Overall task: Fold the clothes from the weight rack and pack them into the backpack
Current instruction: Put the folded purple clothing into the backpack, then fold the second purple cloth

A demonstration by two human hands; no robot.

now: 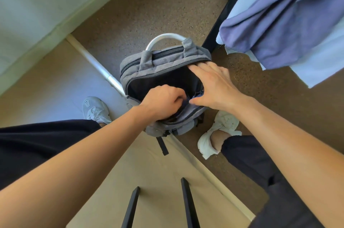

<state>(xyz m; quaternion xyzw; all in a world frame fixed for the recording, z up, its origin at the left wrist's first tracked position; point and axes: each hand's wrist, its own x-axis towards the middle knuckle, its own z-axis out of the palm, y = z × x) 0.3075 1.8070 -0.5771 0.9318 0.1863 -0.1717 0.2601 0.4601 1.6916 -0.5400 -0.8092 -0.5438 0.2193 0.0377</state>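
A grey backpack [149,67] stands upright on the floor between my feet, its main compartment unzipped and dark inside. My left hand [163,101] is curled at the near rim of the opening, its fingers closed on dark blue fabric [186,102] tucked inside. My right hand [212,84] lies spread over the right side of the opening, fingers on the far rim and thumb against the near edge. Purple and light blue clothes [286,23] hang over a dark rack bar [217,25] at the upper right.
A white metal tube [100,67] runs along the floor left of the backpack, and a curved white bar [165,38] rises behind it. My grey shoes [95,109] flank the bag. Two black bars [188,203] stand near the bottom edge. Brown carpet lies beyond.
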